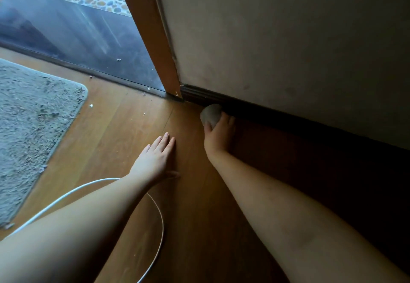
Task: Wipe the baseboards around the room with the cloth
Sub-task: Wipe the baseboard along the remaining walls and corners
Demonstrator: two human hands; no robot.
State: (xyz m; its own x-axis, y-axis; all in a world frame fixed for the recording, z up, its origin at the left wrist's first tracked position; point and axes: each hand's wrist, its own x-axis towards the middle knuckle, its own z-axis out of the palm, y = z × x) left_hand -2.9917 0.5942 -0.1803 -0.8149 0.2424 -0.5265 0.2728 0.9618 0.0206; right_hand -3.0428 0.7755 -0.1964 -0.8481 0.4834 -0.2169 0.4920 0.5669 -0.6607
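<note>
A: Where is the cloth (211,114)?

B: Bunched into a pale wad in the right hand (218,135). The fingers (230,120) curl over its far side and the thumb wraps the near side, so it is firmly held. The wad is pressed against the dark baseboard (277,114), just beyond the fingers, near the end where the baseboard meets the wooden door frame (153,45).

A: And the left hand (155,160)?

B: Flat on the wooden floor (199,205), palm down, fingers (165,141) straight and close together, holding nothing. It lies beside the right hand, nearer the person, and apart from the cloth.

A: What else lies around?

B: A white cable (158,202) curves over the floor behind the left hand, passing under the forearm. A shaggy grey rug (33,116) lies well off to the left of those fingers. Ahead of them, small pale crumbs (91,105) dot the floor along a dark threshold strip (88,71), with a glass panel (77,36) past it. Above the baseboard rises a plain beige wall (288,38).
</note>
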